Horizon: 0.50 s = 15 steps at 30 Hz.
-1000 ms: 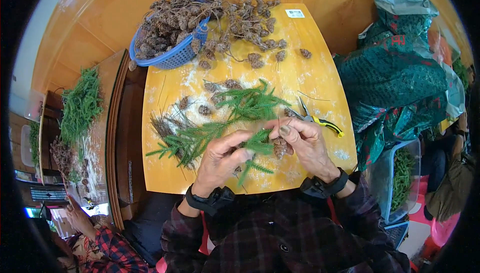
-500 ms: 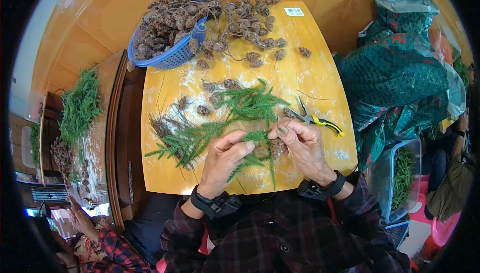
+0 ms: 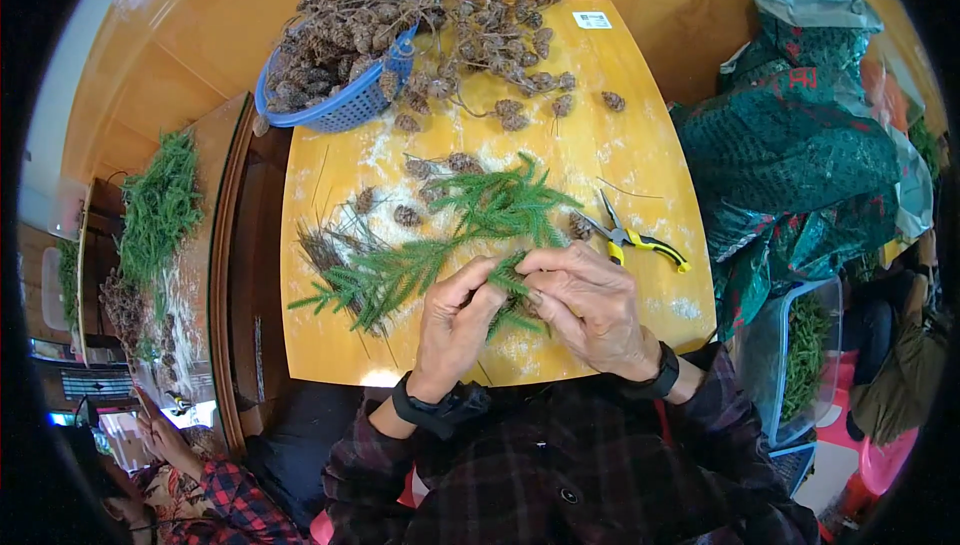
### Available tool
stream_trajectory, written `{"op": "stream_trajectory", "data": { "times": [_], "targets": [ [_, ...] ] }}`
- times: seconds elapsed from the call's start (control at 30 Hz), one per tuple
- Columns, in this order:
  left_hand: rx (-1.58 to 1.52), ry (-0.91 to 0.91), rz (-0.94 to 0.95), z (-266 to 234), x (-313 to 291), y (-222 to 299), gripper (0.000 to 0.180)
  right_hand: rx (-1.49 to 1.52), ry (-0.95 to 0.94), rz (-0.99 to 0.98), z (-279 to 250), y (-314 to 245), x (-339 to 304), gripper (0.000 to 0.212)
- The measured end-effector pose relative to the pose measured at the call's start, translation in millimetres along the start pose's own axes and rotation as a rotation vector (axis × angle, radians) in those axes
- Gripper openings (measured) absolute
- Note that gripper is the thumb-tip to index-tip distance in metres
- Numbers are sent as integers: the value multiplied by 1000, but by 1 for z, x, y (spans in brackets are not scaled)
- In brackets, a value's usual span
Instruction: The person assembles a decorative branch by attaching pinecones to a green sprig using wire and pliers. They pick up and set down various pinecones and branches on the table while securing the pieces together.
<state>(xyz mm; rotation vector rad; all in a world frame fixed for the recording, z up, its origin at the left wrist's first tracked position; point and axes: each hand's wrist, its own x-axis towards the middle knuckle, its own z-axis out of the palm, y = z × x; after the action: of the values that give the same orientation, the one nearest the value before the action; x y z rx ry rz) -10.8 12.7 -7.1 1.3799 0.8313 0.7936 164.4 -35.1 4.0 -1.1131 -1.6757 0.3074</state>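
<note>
Near the front of the yellow table (image 3: 640,335), my left hand (image 3: 452,325) pinches a green artificial pine sprig (image 3: 508,273) between thumb and fingers. My right hand (image 3: 590,310) closes on the same sprig from the other side, its fingertips meeting near the stem. Whether it also holds a wire or a cone is hidden behind the fingers. Just beyond my hands lies a larger spread of pine branches (image 3: 505,197). Pliers with yellow and black handles (image 3: 636,240) rest partly open to the right of my right hand. Loose pine cones (image 3: 407,216) lie beyond the branches.
A blue basket (image 3: 345,115) heaped with cones stands at the far left, more cones (image 3: 510,115) beside it. Thin dark wires (image 3: 330,245) lie at the left. Green bags (image 3: 790,145) and a clear bin (image 3: 808,355) flank the right. Another person's hand (image 3: 170,440) shows lower left.
My right hand has moved left and turned over the sprig, closer to my left hand. The cone seen under my right fingers before is now hidden.
</note>
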Motion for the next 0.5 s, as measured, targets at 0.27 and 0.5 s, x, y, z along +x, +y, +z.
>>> {"op": "stream_trajectory", "data": {
  "times": [0.27,0.5],
  "targets": [
    [-543,96,-162,19,1,20,28,-9,7,63,-3,-1,2,14],
    [-192,79,-74,10,5,9,16,121,-6,15,0,3,1,9]
  ]
}}
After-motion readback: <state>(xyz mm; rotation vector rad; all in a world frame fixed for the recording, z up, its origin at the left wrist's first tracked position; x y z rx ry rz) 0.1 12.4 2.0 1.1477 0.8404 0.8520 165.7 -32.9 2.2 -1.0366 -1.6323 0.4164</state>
